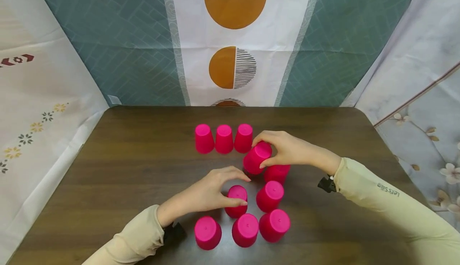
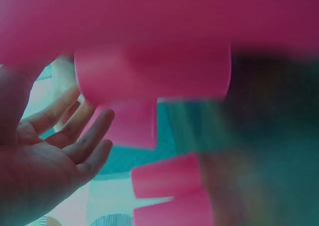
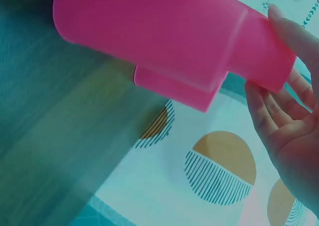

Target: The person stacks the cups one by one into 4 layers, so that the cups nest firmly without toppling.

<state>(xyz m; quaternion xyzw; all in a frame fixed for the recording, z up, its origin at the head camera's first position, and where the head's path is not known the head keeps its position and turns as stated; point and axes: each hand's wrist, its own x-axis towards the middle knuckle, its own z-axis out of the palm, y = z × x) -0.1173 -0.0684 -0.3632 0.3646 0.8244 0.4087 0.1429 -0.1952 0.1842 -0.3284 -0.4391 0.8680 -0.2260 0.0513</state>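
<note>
Tilted pink cup (image 1: 256,158) gripped by right hand (image 1: 287,150), off table (image 1: 136,165); upside-down cup (image 1: 236,201) clasped by left hand (image 1: 208,193); 3 cups (image 1: 223,138) behind.

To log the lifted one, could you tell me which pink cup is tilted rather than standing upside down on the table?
The cup gripped by the right hand, just right of the back row of three. It leans over; the others stand flat.

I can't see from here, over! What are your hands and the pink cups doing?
Right hand grips a tilted pink cup, lifted. Left hand holds an upside-down cup on the table. Neighbouring cups crowd close.
</note>
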